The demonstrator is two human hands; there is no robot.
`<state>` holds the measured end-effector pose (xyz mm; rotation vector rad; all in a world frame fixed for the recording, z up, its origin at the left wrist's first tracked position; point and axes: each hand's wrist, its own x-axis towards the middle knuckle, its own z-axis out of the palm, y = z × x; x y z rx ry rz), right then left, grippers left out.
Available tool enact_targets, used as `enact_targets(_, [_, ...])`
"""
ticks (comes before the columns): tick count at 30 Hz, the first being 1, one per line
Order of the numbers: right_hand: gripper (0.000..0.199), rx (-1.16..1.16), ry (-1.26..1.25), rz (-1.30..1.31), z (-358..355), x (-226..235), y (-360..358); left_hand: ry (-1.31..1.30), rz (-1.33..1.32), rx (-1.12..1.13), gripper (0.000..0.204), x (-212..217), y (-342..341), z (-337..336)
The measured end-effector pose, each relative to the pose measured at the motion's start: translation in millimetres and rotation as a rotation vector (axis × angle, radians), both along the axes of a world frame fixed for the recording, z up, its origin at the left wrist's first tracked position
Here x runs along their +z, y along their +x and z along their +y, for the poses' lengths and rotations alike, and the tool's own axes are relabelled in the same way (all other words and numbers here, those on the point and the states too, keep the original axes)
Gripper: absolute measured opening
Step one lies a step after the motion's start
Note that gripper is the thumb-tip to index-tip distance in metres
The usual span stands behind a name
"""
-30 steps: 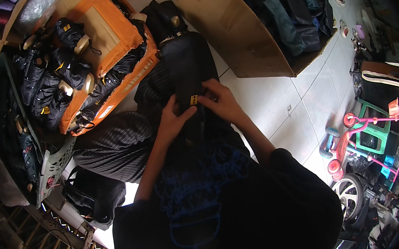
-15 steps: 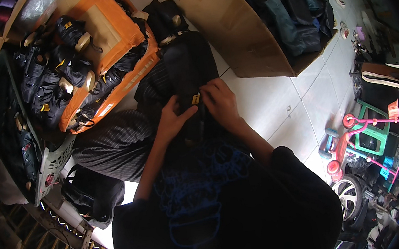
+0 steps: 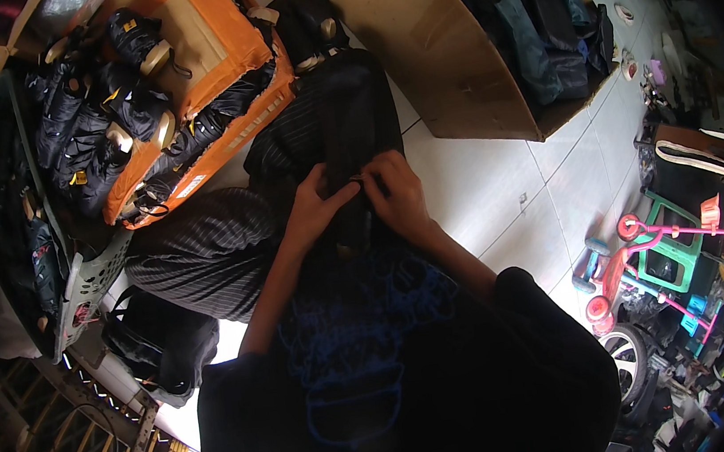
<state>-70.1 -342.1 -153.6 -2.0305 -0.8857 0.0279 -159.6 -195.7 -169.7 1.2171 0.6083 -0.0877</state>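
Observation:
A long piece of black fabric lies over my lap, its kind hard to make out in the dark. My left hand grips it from the left, thumb stretched toward the middle. On the other side my right hand pinches it with bent fingers. Between the two thumbs sits a small tab, seen nearly edge-on and partly covered by fingers. My legs in striped dark trousers are folded beneath.
Left, an orange-taped box and a grey-green basket stand near black bundles with cream ends and yellow tags. Ahead right is a cardboard box of dark fabric. A black bag and a pink scooter lie on either side.
The yellow face of the tab showed before; now it is turned edge-on. My right fingers have come down and closed in on it, while the left hand has moved little.

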Motion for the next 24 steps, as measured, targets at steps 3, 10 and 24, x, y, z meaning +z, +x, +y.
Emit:
enact_targets(3, [0.012, 0.033, 0.006, 0.019, -2.9, 1.6, -1.6, -0.169, 0.043, 0.116, 0.036, -6.7, -2.4, 2.8])
enact_targets(10, [0.017, -0.266, 0.235, 0.885, 1.5, 2.8, -0.6, -0.044, 0.004, 0.066, 0.035, -12.4, -1.1, 1.3])
enact_targets(24, [0.045, -0.034, 0.046, 1.132, -1.1, 2.2, 8.8, -0.055, -0.076, -0.125, 0.055, -4.2, -13.8, 5.6])
